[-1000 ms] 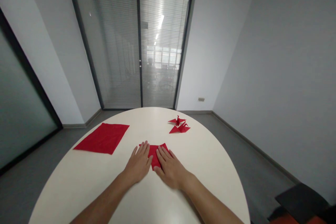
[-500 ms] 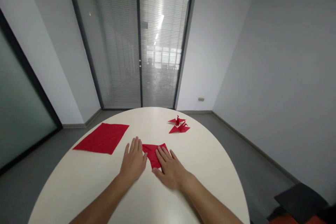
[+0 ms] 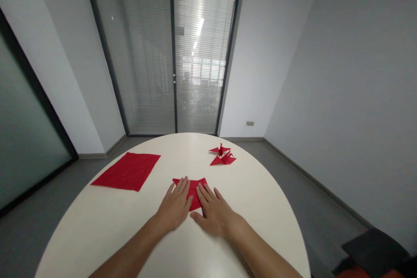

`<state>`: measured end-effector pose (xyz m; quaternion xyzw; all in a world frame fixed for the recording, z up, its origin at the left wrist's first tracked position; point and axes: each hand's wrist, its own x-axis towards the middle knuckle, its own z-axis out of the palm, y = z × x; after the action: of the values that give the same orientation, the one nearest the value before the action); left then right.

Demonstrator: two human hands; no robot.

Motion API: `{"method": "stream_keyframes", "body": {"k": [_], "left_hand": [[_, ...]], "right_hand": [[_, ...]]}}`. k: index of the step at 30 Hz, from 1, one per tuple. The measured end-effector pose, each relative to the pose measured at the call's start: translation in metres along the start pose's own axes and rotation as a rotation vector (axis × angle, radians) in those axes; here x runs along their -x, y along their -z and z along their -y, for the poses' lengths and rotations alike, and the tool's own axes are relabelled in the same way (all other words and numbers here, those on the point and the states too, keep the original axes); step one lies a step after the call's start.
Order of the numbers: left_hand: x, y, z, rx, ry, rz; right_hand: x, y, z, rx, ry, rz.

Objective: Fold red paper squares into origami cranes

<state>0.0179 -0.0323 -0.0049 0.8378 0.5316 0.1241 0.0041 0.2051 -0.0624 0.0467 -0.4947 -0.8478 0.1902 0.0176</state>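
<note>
A small folded piece of red paper (image 3: 194, 186) lies on the white round table (image 3: 182, 252). My left hand (image 3: 176, 204) rests flat over its left part, fingers stretched out. On its right part lies my right hand (image 3: 213, 210), also flat, with the thumb apart from the fingers. Both hands cover much of the paper, so its full outline is hidden. Neither hand grips anything.
Flat red paper (image 3: 128, 171) lies at the table's left. Two folded red paper cranes (image 3: 223, 159) stand close together at the far right. A black chair (image 3: 374, 245) is at the lower right, beyond the table edge. Behind is a glass partition (image 3: 143, 61) with blinds.
My left hand has moved right, from the paper's left edge onto the paper. The right hand has shifted only slightly.
</note>
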Motion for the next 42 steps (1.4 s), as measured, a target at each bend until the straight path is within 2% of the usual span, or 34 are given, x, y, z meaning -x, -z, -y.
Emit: {"method": "stream_keyframes", "body": {"k": [7,9,13,15,16,18,19,26,30,33,37,42], "left_hand": [[0.000,0.007,-0.005,-0.002,0.020,0.040],[-0.001,0.008,-0.005,-0.003,0.022,0.038],[0.000,0.004,-0.005,-0.004,0.015,0.011],[0.000,0.003,-0.004,-0.014,0.005,0.003],[0.000,0.003,-0.003,-0.021,-0.001,0.003],[0.000,0.003,-0.001,-0.040,-0.009,0.007],[0.000,0.004,0.000,-0.053,-0.010,0.013],[0.000,0.010,0.014,-0.124,0.092,0.020],[0.001,0.018,0.016,-0.125,0.150,-0.052],[0.001,0.023,0.011,-0.024,0.055,-0.093],[0.001,0.024,0.009,0.195,-0.143,0.009],[0.001,0.022,0.018,0.264,-0.141,0.038]], "right_hand": [[0.020,0.014,0.007,0.052,-0.108,0.071],[0.021,0.015,0.012,0.113,-0.127,0.011],[0.011,0.014,0.019,0.207,-0.160,-0.210],[0.005,0.012,0.016,0.156,-0.092,-0.284],[0.002,0.010,0.013,0.115,-0.011,-0.289],[-0.003,0.006,0.005,0.068,0.168,-0.199],[-0.004,0.004,0.001,0.043,0.194,-0.159],[-0.004,0.002,-0.010,-0.037,0.187,-0.029],[-0.004,0.005,-0.009,-0.055,0.180,-0.032],[-0.006,0.007,-0.011,-0.067,0.200,-0.057],[-0.009,0.011,-0.016,-0.082,0.249,-0.086],[-0.010,0.015,-0.022,-0.092,0.298,-0.123]]}}
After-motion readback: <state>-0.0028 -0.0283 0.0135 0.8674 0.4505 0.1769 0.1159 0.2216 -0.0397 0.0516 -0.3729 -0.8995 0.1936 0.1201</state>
